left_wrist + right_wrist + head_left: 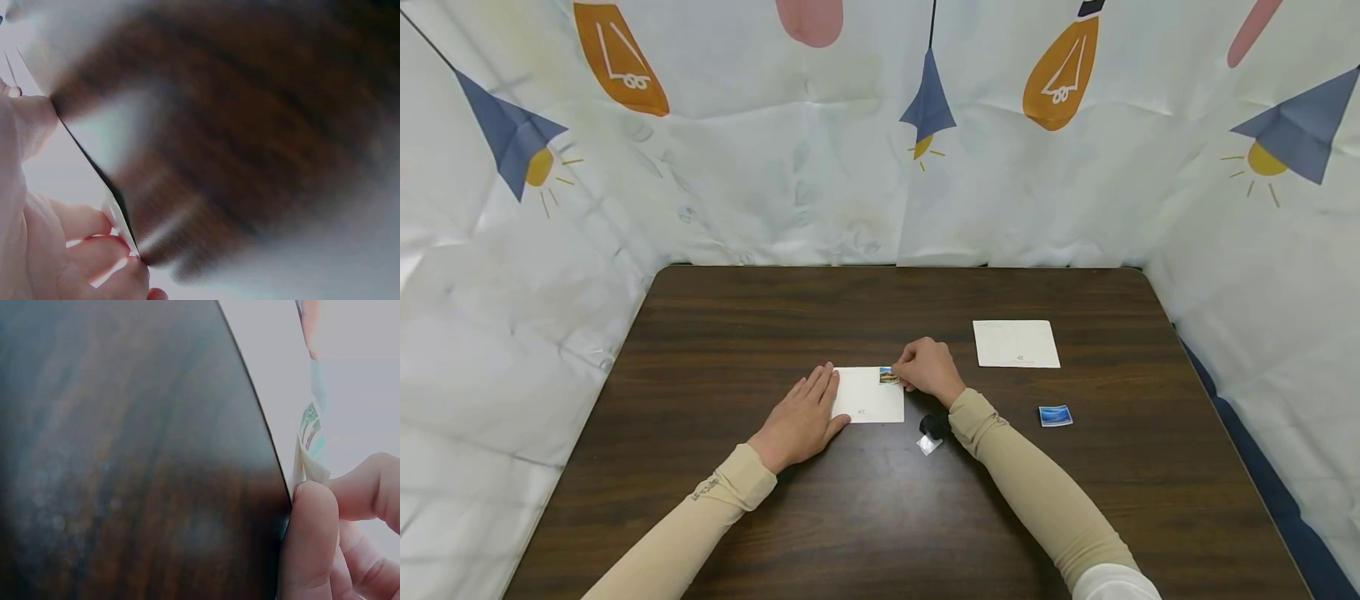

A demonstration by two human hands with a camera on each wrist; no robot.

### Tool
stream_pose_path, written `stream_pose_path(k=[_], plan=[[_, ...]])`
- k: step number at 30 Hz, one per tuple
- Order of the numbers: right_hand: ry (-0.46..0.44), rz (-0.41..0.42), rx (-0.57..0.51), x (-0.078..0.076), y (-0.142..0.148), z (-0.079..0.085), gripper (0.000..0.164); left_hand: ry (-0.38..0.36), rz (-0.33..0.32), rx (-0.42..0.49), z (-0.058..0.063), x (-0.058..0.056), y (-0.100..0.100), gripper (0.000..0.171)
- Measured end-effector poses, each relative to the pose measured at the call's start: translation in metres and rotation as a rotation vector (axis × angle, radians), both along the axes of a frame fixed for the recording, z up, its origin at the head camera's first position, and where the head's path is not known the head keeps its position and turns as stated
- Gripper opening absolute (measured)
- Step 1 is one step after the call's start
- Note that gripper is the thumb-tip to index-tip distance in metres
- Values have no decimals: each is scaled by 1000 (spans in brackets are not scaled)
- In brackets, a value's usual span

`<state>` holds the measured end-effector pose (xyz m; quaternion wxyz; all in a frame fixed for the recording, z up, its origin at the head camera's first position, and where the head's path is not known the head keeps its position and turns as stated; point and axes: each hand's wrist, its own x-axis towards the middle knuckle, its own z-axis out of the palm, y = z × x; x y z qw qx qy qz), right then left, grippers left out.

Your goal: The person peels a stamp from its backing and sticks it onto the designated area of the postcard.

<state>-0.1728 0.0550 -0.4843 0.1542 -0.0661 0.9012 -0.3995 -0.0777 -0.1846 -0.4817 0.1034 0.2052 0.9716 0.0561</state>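
A white envelope-like card (865,403) lies on the table, its left side under my left hand (802,414). The left fingers are straight and rest on the card, and the thumb touches its lower left edge; the left wrist view shows them along the card's edge (94,165). My right hand (931,367) pinches a small picture stamp (887,376) between thumb and finger at the card's upper right corner. In the right wrist view the stamp (309,440) is bent up from the card, its pale back (314,470) showing at the fingertips.
A second white card (1017,344) lies at the back right of the brown table (820,525). In front of it is a blue picture stamp (1056,416). A small black object (933,426) with a shiny pale piece (928,444) shows beside my right wrist. White printed curtains (775,183) surround the table.
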Motion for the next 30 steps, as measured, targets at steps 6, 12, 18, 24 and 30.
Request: stream_pose_path(k=[6,12,18,24,30], plan=[[-11,-3,-9,0,1,1,14,4,-1,6,1,0,1,75],[-26,9,8,0,2,4,13,2,-5,2,0,1,2,75],[-38,18,26,-2,4,5,8,-8,-3,0,0,1,2,75],[-23,13,26,-2,9,9,11,-9,-3,-7,1,1,2,75],[131,106,57,2,11,17,15,-9,-1,-16,2,1,1,75]])
